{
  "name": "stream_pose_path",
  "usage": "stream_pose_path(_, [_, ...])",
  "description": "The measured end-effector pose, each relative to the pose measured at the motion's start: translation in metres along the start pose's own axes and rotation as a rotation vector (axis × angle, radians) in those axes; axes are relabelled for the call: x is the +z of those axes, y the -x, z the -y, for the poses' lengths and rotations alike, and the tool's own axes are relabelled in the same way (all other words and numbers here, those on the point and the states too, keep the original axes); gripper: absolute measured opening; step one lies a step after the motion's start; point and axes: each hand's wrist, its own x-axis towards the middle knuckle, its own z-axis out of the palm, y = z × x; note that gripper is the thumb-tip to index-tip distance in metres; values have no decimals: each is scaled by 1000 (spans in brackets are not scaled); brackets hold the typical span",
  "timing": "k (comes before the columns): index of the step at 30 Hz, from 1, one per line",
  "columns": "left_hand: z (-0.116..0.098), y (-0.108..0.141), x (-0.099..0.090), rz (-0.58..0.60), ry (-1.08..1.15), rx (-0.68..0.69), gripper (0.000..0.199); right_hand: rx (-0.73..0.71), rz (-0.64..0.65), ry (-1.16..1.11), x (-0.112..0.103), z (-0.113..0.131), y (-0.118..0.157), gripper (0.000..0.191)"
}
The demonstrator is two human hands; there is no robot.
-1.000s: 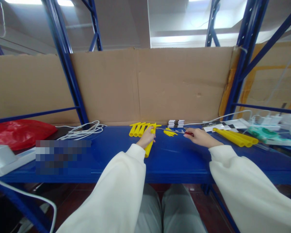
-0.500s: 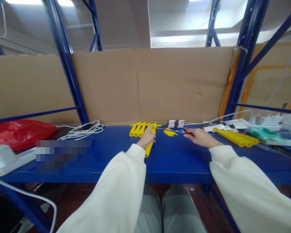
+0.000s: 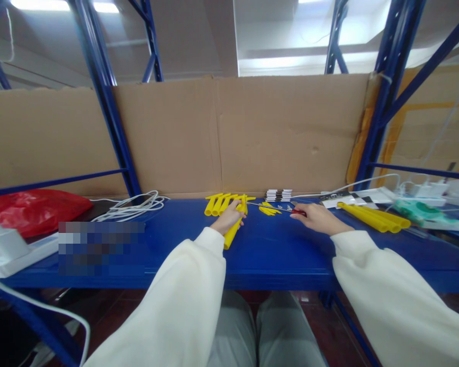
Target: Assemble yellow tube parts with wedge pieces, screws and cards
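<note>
My left hand (image 3: 226, 218) is wrapped round a yellow tube (image 3: 230, 237) that leans above the blue shelf, its lower end toward me. In my right hand (image 3: 319, 217) is a screwdriver (image 3: 299, 212) with a red handle, pointing left. Its thin metal shaft reaches the top end of the held tube; whether it sits in a screw is too small to tell. Just behind my left hand lie several yellow tubes with crosspieces (image 3: 217, 205). Small flat yellow pieces (image 3: 268, 209) lie between the hands, below the shaft, with tiny silvery bits (image 3: 285, 207) near them.
A small stack of white and dark pieces (image 3: 279, 195) stands against the cardboard panel (image 3: 275, 132). Plain yellow tubes (image 3: 375, 218) lie at right, beside a green-and-white packet (image 3: 424, 214). Coiled white cable (image 3: 137, 205), a red bag (image 3: 38, 209) and a power strip (image 3: 26, 255) occupy the left.
The lower end of the held tube has swung slightly left, and my left hand with it. My right hand keeps its hold on the screwdriver, nearly unmoved.
</note>
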Motion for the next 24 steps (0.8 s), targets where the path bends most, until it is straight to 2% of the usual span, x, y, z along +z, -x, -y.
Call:
stream_pose_path(4, [-1,3,-3,25,39,-5,49,6,48,-56,-1,-1,0,25])
stream_pose_path(10, [5,3,-16,129,137,10,49,-30,174,-232,-4,-1,-3,33])
stream_pose_path(16, [7,3,-22,159,161,-2,56,-9,182,-356,-6,1,-2,40])
stream_pose_path(20, [5,2,-20,142,189,10,56,119,333,-604,-5,6,2,50])
stream_pose_path(24, [6,1,-19,127,180,16,54,250,355,-722,-8,12,7,50])
